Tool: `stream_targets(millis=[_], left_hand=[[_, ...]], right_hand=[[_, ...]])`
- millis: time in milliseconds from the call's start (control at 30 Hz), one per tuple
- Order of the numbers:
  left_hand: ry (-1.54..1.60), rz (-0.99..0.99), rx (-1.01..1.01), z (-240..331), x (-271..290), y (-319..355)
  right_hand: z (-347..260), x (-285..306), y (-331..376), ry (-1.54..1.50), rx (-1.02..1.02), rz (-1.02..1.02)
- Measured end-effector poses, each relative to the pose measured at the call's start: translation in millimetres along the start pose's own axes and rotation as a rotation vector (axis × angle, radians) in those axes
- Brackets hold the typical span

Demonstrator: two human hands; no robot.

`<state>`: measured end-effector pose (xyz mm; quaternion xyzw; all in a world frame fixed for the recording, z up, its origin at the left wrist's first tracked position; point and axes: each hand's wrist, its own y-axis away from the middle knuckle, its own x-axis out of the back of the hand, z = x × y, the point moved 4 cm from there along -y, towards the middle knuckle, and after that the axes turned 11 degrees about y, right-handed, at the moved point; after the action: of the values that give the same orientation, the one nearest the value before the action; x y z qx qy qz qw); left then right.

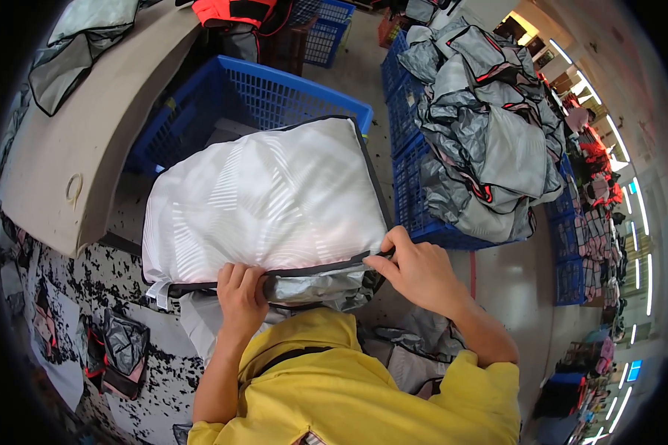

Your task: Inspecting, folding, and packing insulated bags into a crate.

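A white cover [263, 200] with faint stripes and a dark edge trim lies spread in front of the person, its far end resting over a blue crate [274, 93] and its near edge at the chest of the yellow shirt [349, 386]. The left hand [241, 293] is curled over the near edge, fingers folded down on the dark trim, gripping it together with grey fabric [312, 289] that bulges out just below the opening. The right hand [419, 271] pinches the same trim near the cover's right corner, thumb and forefinger pressed together on the strip, the other fingers bent loosely. A beige table [89, 141] stands to the left, with a grey piece [78, 52] lying on its far end. To the right, a heap of grey covers [490, 126] with red piping sits on stacked blue crates [416, 185]. Lower left is a black-and-white speckled surface [126, 297] with a small dark piece [122, 345] on it
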<state>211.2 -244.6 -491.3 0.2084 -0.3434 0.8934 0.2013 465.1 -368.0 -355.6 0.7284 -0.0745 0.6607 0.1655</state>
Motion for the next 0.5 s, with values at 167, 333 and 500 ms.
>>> stream_targets(millis=[167,333,500], left_hand=[[0.015,0.027,-0.002,1.0,2.3,-1.8],[0.031,0.021,0.002,-0.3,0.9,-1.3],[0.01,0.013,-0.012,-1.2,0.7,-2.3]], right_hand=[[0.4,4.0,0.6,0.055,0.031,0.014],[5.3,0.5,10.5,0.024,-0.027,0.017],[-12.9,-3.6,2.9,0.043,0.009,0.054]])
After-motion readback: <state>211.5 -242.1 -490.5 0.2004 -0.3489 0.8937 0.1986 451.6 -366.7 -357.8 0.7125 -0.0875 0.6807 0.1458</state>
